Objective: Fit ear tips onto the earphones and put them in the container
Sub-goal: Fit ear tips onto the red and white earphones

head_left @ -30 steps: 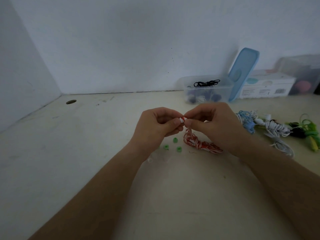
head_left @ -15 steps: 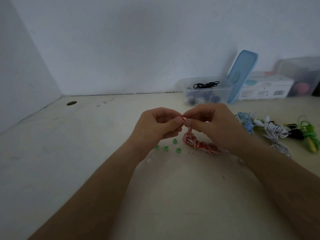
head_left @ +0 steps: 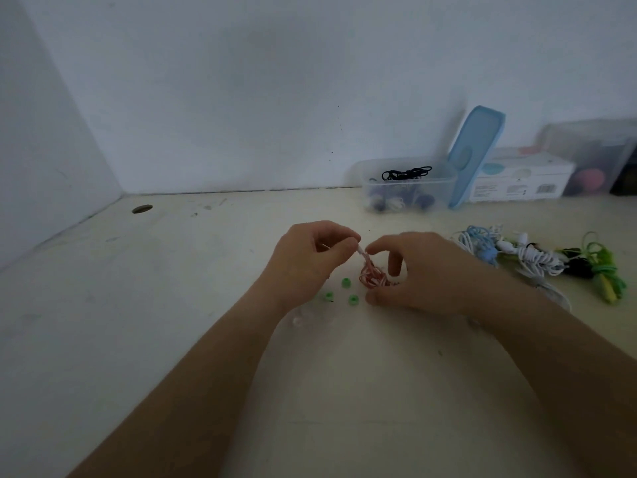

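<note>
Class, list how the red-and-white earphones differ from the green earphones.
Colour: the red-and-white earphones are striped; the green earphones are plain green. State: the left hand pinches one end of the red-and-white earphones; the green earphones lie untouched. Both are bundled cords.

Dim, bluish cast; soft motion blur; wide-angle edge distortion

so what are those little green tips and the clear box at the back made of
The green tips: likely soft silicone or rubber, matte; small rings with a centre hole, no glare. The box: clear plastic, slightly frosted; the black cords inside show through its walls. Its lid: opaque light blue plastic, smooth-looking.
</note>
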Available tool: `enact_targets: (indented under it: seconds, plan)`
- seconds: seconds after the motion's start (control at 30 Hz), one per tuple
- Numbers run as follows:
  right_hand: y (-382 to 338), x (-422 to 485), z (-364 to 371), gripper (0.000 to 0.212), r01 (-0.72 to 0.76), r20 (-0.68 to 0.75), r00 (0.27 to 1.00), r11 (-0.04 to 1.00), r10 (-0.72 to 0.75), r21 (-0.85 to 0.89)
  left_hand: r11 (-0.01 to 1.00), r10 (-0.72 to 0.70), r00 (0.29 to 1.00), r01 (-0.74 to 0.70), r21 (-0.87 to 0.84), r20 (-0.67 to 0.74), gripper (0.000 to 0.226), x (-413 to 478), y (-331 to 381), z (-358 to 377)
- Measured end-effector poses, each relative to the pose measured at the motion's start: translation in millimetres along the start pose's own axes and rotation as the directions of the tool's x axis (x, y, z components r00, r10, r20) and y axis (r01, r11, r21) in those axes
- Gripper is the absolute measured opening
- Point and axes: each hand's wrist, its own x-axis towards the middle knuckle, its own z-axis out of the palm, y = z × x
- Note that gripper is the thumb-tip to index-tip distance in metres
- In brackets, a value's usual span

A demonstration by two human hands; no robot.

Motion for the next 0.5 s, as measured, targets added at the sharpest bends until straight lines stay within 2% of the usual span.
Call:
enact_targets:
  seconds: [0.13, 0.3, 0.4, 0.5]
  plan:
    - [-2, 0, 4, 0.03, 0.011, -0.031, 0.999, 0.999, -0.01, 0.042, 0.991, 0.033, 0.999, -0.03, 0.132, -0.02, 0.015, 2, -7, 1]
    - [-2, 4, 1, 0.01, 0.032, -0.197, 0.98, 0.968, 0.018, 0.247, 0.993, 0.046, 0.998, -0.042, 0.108, -0.034, 0.015, 6, -7, 2]
    - [-2, 3, -8, 0.007, 0.08, -0.248, 0.968, 0.9, 0.032, 0.429, 0.999, 0.038, 0.998, -0.038, -0.002, -0.057, 0.012, 9, -1, 2]
    - [-6, 3, -23, 0.015, 0.143, -0.296, 0.955, 0.818, 0.035, 0.558, 0.97, -0.046, 0.997, 0.028, -0.242, -0.066, 0.014, 13, 13, 1]
